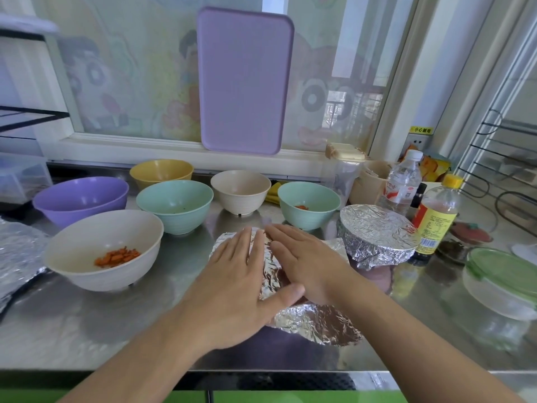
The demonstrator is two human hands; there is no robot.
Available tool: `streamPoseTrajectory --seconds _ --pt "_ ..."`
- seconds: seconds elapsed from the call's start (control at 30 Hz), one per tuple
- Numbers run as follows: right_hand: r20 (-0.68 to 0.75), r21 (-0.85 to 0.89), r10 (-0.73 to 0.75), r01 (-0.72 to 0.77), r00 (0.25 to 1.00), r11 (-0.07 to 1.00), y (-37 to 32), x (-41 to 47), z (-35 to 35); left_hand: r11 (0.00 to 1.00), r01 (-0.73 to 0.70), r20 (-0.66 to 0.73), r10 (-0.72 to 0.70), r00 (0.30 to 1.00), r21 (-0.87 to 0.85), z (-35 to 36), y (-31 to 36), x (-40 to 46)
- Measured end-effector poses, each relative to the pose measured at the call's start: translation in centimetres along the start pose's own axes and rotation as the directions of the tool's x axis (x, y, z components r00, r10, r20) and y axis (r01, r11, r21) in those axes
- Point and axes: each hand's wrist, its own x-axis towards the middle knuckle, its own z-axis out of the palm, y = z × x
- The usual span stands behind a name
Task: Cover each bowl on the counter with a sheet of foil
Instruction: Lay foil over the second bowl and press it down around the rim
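steel counter (162,324) by window: both hands flat on foil (316,324)

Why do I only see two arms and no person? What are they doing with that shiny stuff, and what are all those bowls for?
The camera sits on the person's head and looks down, so you see only their own arms. The left hand and right hand lie flat, fingers straight, pressing a sheet of foil down over something on the steel counter; it is hidden, probably a bowl. To the right stands a bowl already wrapped in foil. Six bowls are open: a white one with orange bits, a purple one, a yellow one, a green one, a cream one and a second green one. Neither hand grips anything.
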Motion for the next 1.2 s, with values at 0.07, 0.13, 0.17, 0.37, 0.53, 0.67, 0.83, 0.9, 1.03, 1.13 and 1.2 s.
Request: streamPoseTrajectory --seconds 0.07,0.13,0.17,0.37,0.53,0.67,0.83,0.9,1.03,1.13,1.2 --pt "-0.035 0.084 0.047 -0.044 0.998 0.995 0.0 -0.1 0.4 0.999 0.003 0.018 -0.004 1.0 0.054 0.3 -0.3 0.2" --pt "-0.099 0.276 0.185 -0.151 0.978 0.949 -0.2 -0.3 0.2 0.996 0.0 0.03 -0.003 1.0 0.088 0.6 -0.5 0.4" --pt "-0.11 0.324 0.231 -0.185 0.967 0.928 -0.4 -0.4 -0.2 0.996 0.002 0.035 -0.005 0.999 0.092 0.6 -0.5 0.5" --pt "-0.066 0.155 0.145 -0.133 0.987 0.979 -2.1 0.9 -1.3 0.99 -0.039 -0.03 0.043 0.999 0.132 0.6 -0.3 0.8" --pt "-0.066 0.14 0.138 -0.128 0.988 0.982 -1.4 0.5 -0.2 0.989 -0.035 -0.025 0.039 0.999 0.142 0.4 -0.2 0.5" --pt "-0.081 0.2 0.226 -0.207 0.971 0.958 -0.8 -1.2 -0.5 0.995 -0.035 0.037 0.031 0.999 0.098 -0.2 -0.9 0.6" --pt "-0.063 0.193 0.31 -0.293 0.949 0.936 -1.5 -3.1 -0.9 0.999 -0.027 0.115 0.032 0.993 -0.041 -1.1 -2.6 0.9" --pt "-0.073 0.203 0.321 -0.302 0.944 0.932 -1.7 -2.7 -1.5 0.996 -0.015 0.122 0.025 0.992 -0.088 -1.5 -2.1 0.8" --pt "-0.186 0.259 0.235 -0.183 0.954 0.948 -2.7 -0.7 -1.8 0.996 -0.04 0.027 0.043 0.999 -0.085 -0.9 0.3 1.3" --pt "-0.243 0.193 0.191 -0.145 0.951 0.97 -2.8 -0.5 -0.3 0.999 -0.021 -0.045 0.019 0.999 -0.036 0.3 0.8 1.7" --pt "-0.213 0.138 0.203 -0.176 0.956 0.975 -2.2 -0.6 0.3 1.0 -0.013 -0.061 0.011 0.998 -0.018 0.6 0.8 1.6"
